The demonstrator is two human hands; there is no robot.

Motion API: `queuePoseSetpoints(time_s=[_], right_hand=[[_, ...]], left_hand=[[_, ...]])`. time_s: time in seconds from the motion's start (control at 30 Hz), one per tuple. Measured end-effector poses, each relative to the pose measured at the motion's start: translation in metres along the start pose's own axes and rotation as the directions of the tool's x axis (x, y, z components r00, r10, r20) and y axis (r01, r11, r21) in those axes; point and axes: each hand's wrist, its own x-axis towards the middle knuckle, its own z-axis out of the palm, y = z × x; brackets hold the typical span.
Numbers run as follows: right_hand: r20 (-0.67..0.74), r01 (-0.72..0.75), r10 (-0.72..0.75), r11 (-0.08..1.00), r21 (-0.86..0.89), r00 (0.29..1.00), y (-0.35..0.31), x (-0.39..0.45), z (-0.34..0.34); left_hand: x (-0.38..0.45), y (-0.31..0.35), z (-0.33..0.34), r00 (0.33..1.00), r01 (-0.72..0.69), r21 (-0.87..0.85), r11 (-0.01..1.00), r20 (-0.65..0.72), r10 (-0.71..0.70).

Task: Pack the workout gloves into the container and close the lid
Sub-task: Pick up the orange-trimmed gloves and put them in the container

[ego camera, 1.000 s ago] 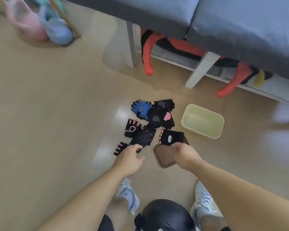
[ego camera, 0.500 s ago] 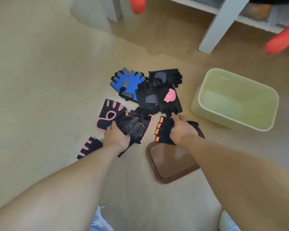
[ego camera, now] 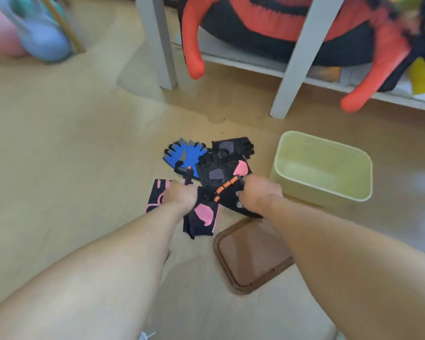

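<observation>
- My left hand (ego camera: 179,195) is closed on a black glove with pink patches (ego camera: 201,217), which hangs below it.
- My right hand (ego camera: 259,192) grips a black glove with orange tabs (ego camera: 227,196).
- More gloves lie piled on the floor (ego camera: 71,148); a blue pair (ego camera: 185,154) is farthest.
- The pale yellow container (ego camera: 322,165) stands open to the right.
- The brown lid (ego camera: 252,256) lies flat, near me.

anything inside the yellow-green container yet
Nothing: the container shows only its bare floor. No glove is in it. The near inner wall is hidden by its own rim.
</observation>
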Motion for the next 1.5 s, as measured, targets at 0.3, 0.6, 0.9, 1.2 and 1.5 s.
queuePoseSetpoints(time_s=[0.3, 0.6, 0.9, 1.2, 1.5], right_hand=[[-0.159, 0.152, -0.106, 0.936, 0.318, 0.982, -0.008, -0.039, -0.147], [-0.038, 0.148, -0.224, 0.498, 0.854, 0.974, 0.002, -0.097, -0.205], [-0.064, 0.118, -0.199, 0.271, 0.955, 0.978, 0.007, -0.105, -0.182], [-0.035, 0.121, -0.293, 0.282, 0.952, 0.955, 0.012, -0.070, -0.170], [0.195, -0.089, -0.120, 0.586, 0.805, 0.973, 0.065, 0.005, -0.145]], left_hand=[[-0.062, 0.138, -0.090, 0.840, -0.537, 0.145, 0.831, 0.175, 0.513], [-0.097, 0.122, -0.138, 0.797, -0.451, -0.290, 0.844, 0.294, 0.527], [-0.140, 0.105, -0.116, 0.740, -0.110, -0.675, 0.730, 0.435, 0.514], [-0.115, 0.109, -0.091, 0.749, -0.200, -0.617, 0.761, 0.404, 0.525], [-0.059, 0.143, 0.003, 0.852, -0.144, -0.637, 0.757, 0.310, 0.423]])
